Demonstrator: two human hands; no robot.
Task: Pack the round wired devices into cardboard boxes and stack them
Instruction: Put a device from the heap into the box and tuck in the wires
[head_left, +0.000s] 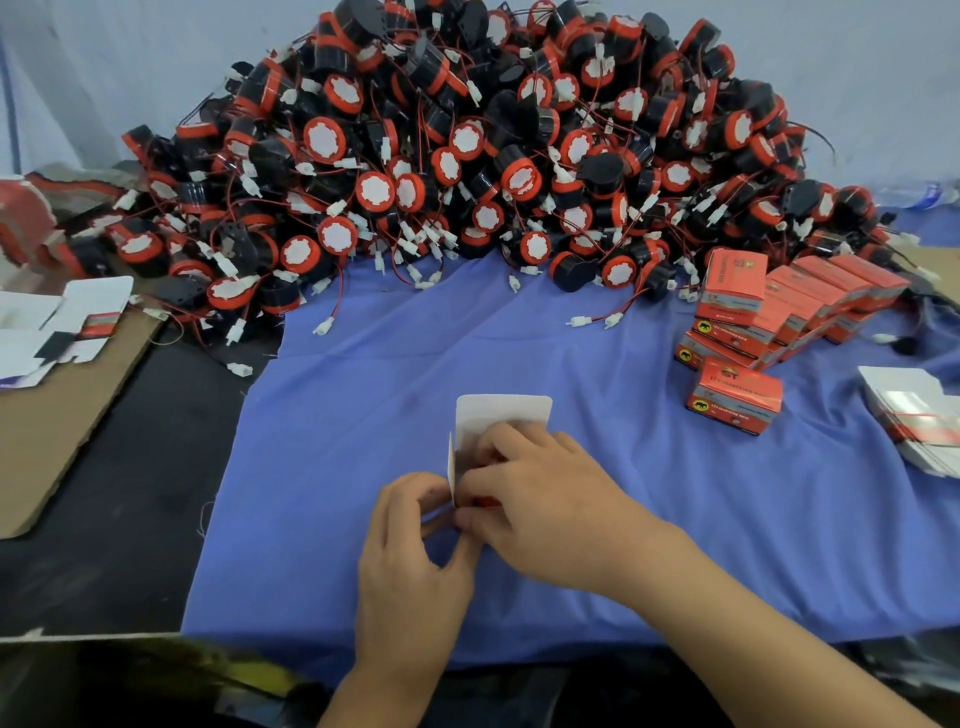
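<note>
Work piece: a cardboard box (501, 418), near centre on the blue cloth (337, 415) over the counter. Its far flap is upright and its left side flap stands open.

Left hand (415, 540): fingers curled, pinching the box at its near-left edge.

Right hand (545, 512): fingers curled over the mouth, bearing on a device (487, 502). Only red slivers of it show between them. Cannot tell whether its lead is inside.

Risks, as judged:
- A lead or white plug left proud would foul the flaps and keep the box from closing.
- Hard pressing could crease the thin side flap or buckle a wall.
- A bulged box would sit badly on the packed boxes (779, 306), far right, which already lean.
- The pile of devices (467, 156), far side, is tangled, so pulling one may drag others onto the cloth.
</note>
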